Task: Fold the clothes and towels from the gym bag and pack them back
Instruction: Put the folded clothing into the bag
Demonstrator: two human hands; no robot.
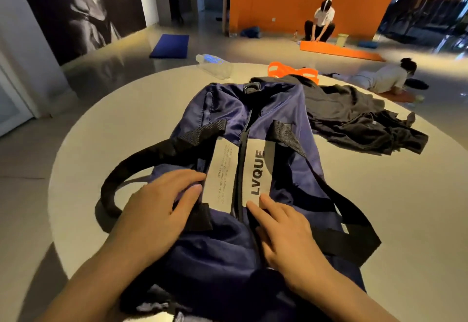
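Round table (106, 124): gym bag (253, 124) long axis runs away from wearer; both hands flat, fingers spread, gripping nothing.

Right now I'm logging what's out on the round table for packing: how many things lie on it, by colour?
Navy: 1, the gym bag
Black: 1, the heap of clothes
Orange: 1, the strap item
Clear: 1, the water bottle
Total: 4

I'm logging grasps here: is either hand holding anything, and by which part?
Nothing is held. The left hand and right hand lie flat and open on top of the navy fabric gym bag, either side of its closed zip.
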